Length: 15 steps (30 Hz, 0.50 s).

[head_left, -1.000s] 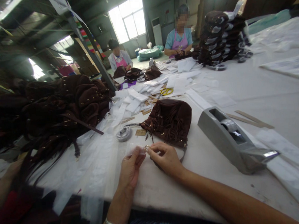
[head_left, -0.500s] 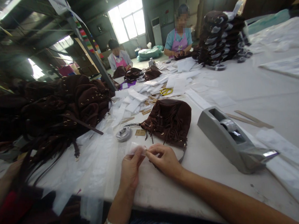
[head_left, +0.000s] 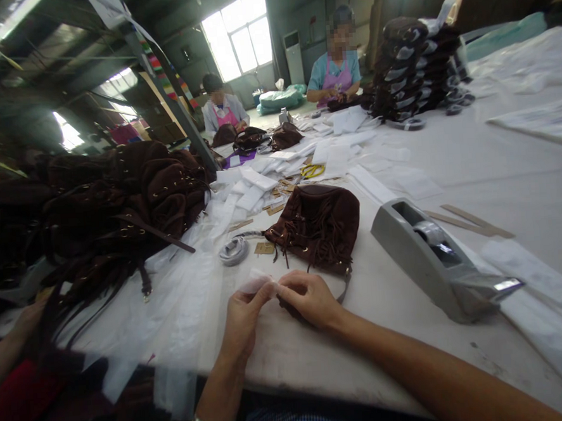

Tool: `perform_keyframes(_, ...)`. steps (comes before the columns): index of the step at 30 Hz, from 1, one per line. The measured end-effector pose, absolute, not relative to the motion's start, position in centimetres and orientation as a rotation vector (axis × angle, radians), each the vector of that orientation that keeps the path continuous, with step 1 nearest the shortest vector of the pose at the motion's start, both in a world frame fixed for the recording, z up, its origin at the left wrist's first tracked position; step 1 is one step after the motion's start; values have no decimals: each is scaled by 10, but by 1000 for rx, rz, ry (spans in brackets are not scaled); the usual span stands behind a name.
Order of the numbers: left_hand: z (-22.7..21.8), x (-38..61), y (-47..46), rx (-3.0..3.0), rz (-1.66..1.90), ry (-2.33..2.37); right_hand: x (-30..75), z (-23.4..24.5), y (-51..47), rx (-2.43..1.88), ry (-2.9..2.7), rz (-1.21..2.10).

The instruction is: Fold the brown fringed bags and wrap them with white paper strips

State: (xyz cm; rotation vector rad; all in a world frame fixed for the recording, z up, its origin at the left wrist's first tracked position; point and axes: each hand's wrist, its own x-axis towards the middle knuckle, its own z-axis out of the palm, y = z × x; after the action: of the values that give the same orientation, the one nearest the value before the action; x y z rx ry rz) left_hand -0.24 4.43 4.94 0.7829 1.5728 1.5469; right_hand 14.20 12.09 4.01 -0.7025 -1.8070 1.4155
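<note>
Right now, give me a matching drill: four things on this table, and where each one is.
1. fringed bag
2. tape dispenser
3. yellow scissors
4. white wrap

a. pinched between left hand and right hand
b. far back among white sheets
c. just beyond the hands
d. right of the fringed bag

Pairs: 1-c, 2-d, 3-b, 4-a

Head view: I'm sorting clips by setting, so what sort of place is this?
Probably a handbag factory's packing floor: a heap of dark brown fringed suede bags, a tall stack of wrapped brown bags, and aproned workers along the long white table.
</note>
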Motion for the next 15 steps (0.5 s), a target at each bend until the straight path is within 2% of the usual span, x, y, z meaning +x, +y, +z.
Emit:
perform_keyframes(5, 48, -11, 44, 638, 1663, 1561, 149, 46, 126, -636, -1966, 1558)
perform_keyframes(15, 52, -16, 31, 738, 1609, 1518, 153, 53, 122, -453, -2129, 1299)
